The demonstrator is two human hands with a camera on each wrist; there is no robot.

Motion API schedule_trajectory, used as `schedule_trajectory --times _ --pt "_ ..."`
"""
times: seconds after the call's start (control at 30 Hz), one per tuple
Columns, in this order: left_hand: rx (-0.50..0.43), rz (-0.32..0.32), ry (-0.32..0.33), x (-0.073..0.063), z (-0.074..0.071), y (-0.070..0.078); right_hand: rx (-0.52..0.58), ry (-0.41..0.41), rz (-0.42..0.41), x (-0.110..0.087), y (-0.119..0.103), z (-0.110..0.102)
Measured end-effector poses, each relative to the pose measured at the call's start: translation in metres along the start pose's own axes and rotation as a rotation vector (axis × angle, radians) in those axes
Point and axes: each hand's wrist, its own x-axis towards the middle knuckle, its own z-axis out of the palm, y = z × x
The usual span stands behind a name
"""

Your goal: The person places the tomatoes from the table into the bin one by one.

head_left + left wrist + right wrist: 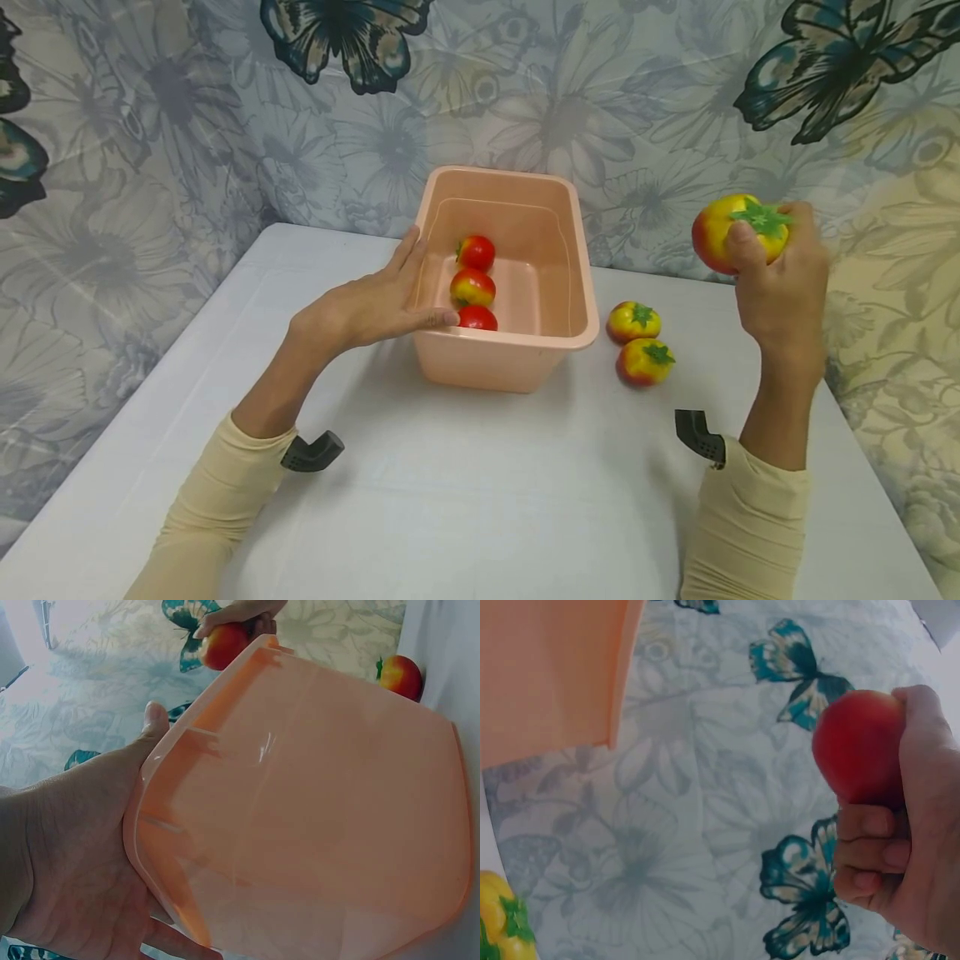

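In the head view, my right hand [787, 279] holds a red-and-yellow tomato [712, 233] with a green leafy top, raised above the right side of the table. Its red underside shows in the right wrist view, with the tomato [861, 750] between thumb and curled fingers. My left hand [360, 304] rests on the near left corner of a peach plastic bin [510, 364]. The fingers lie straight along the left side and the thumb stretches over the front rim. Inside the bin, three tomatoes [472, 287] line the left wall.
Two more tomatoes [645, 362] lie on the white table [480, 500], just right of the bin. A curtain [555, 108] with butterflies and flowers hangs behind and beside the table. Each sleeve [217, 492] carries a black wrist mount [313, 452].
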Motion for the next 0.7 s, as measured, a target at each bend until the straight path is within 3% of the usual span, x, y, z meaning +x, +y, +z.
schedule_trajectory --times 0.37,0.57,0.7 --pt "-0.014 -0.005 0.002 0.0 0.0 0.0 0.062 -0.078 -0.108 -0.012 -0.023 0.013" --pt "-0.017 -0.009 -0.001 0.0 0.0 0.001 0.094 -0.182 -0.168 -0.018 -0.032 0.023" --pt "-0.009 -0.002 -0.004 0.0 0.0 0.0 0.133 -0.256 -0.252 -0.022 -0.039 0.029"
